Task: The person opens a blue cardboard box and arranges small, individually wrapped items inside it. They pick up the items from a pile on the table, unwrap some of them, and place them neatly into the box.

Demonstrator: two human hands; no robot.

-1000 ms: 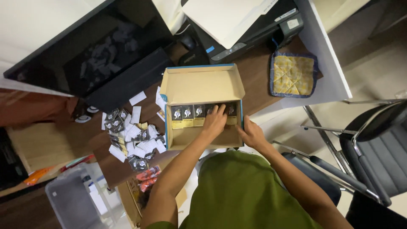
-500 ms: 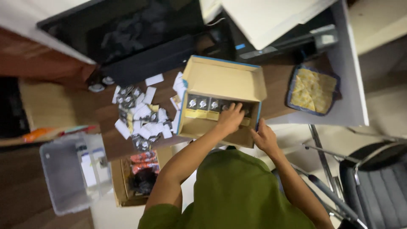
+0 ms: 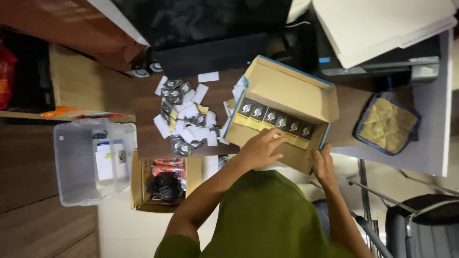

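Open cardboard box (image 3: 287, 95), tan with blue edging, flaps raised: stands on the brown desk (image 3: 148, 138) at its near edge, in front of the person. This box is the landmark for all entries below.

Contents: one row of small dark packs with yellow lower halves (image 3: 275, 120), standing side by side across the middle of the box.

Left hand (image 3: 260, 148): reaches into the box from the near side, fingers curled onto the near end of the row of packs; whether it grips a pack cannot be told.

Right hand (image 3: 324, 165): clasps the box's near right corner, fingers wrapped around the wall.

Left of the box: loose heap of white slips and small dark sachets (image 3: 184, 119) on the desk.

Behind the box: dark monitor (image 3: 205, 28); to the right of that, a printer with white paper on top (image 3: 382, 43).

Right of the box: shallow blue tray holding yellow items (image 3: 387, 124).

Below and left of the box, on the floor: small open carton with dark contents (image 3: 165, 184); beside it, a clear plastic tub (image 3: 91, 162).
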